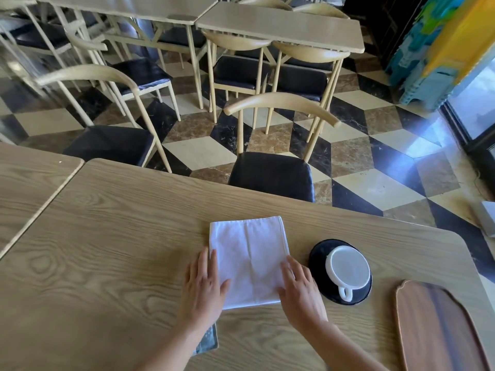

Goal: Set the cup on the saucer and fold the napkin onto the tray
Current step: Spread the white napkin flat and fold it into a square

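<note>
White napkin, folded to a rectangle, flat on the wood-grain table. Left hand: fingers straight and together along the napkin's left edge, thumb on the cloth. Right hand: fingers straight, slightly apart, flat on its right edge. Just right of the right fingers: black saucer, white cup on it. Farther right, apart from the napkin: wooden tray. Under the left forearm: patterned cloth, partly hidden.
</note>
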Tool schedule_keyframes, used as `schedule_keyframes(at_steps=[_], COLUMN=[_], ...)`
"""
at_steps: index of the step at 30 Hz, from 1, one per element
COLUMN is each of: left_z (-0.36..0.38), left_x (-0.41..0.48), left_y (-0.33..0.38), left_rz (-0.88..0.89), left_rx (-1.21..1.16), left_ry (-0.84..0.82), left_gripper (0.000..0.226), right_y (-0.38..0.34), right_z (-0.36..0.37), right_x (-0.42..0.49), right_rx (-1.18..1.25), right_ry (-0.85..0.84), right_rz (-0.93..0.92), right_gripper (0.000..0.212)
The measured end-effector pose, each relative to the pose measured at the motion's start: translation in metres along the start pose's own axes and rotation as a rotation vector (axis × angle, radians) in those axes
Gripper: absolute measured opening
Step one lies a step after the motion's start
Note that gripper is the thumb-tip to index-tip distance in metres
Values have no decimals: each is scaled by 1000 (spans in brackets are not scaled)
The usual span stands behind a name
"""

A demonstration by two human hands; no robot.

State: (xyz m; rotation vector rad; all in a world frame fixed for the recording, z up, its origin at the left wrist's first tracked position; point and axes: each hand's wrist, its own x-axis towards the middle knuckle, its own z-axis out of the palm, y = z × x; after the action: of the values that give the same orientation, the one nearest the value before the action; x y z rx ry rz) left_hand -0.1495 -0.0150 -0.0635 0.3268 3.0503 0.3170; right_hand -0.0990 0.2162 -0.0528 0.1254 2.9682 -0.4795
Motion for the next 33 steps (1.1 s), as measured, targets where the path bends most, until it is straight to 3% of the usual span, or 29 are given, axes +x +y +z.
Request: schedule_keyframes(at_steps=[5,9,17,26,30,33], left_z=[-12,-23,-25,-28,-33,-43], left_x=[-27,-26,-16,-18,-19,-22], left_y=[0,5,13,21,19,15], left_rz=[-133,-304,-414,-457,-495,-563], left_rx=[14,-45,-222,-301,-532,-747], left_ry=[-16,-173,-158,-138,-61,1], left_gripper=[75,46,1,11,22,34], right_y=[-7,-14,-16,-18,-21,-25], right_z=[-9,-16,-14,-20,-26,-31], right_x=[-6,-9,-11,-8,-11,-16], right_rx=[-45,-17,130,258,405,648], right_ry=[-32,-83,-79,-96,-61,11], right_rz=[138,249,457,553,607,630], right_gripper=[48,30,21,13,12,19])
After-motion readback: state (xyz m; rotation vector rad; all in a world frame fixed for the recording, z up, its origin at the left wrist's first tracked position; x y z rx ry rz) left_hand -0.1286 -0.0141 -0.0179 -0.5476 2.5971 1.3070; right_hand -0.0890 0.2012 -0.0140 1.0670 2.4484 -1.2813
